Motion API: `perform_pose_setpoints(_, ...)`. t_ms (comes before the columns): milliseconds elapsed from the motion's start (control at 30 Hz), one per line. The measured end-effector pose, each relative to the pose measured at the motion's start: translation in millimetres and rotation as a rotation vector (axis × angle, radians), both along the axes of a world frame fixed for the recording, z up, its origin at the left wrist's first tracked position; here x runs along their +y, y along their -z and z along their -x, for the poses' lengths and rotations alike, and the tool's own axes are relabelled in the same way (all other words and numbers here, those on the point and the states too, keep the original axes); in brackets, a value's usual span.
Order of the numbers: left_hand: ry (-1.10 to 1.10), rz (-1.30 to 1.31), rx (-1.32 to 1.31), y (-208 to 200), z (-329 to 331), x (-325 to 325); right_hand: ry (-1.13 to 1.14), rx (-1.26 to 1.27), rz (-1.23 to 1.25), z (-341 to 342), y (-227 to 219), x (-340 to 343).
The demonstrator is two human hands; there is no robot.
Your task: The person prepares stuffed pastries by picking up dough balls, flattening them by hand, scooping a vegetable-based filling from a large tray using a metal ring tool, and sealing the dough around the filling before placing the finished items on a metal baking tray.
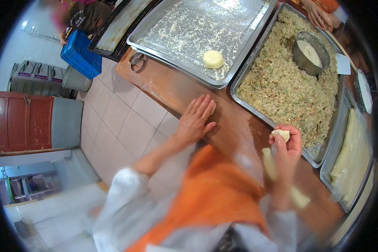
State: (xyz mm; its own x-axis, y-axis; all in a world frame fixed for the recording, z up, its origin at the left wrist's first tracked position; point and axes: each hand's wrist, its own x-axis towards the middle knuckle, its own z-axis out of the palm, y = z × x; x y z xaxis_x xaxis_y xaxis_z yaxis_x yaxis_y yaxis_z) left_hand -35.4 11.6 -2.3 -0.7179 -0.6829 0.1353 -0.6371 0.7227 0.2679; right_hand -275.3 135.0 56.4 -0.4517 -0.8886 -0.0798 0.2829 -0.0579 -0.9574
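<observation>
along the far side of the table (164,82), left to right, lie a baking tray (122,23), a wide tray (216,84), the filling tray (252,111) and a narrow tray (334,191). a dough round (213,59) sits in the wide tray's near right corner; a tin (302,63) stands in the filling toward its far right corner. rings (137,61) lie by the table's left corner; a dough roll (269,161) lies before the filling tray.
</observation>
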Motion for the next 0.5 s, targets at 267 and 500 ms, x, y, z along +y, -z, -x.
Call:
perform_pose_setpoints(267,-0.234,-0.042,0.250,9,-13,-19,0.059,0.012,-0.035,0,2,19)
perform_pose_setpoints(500,-0.164,-0.140,0.417,-42,4,7,0.046,0.090,-0.176,5,4,13)
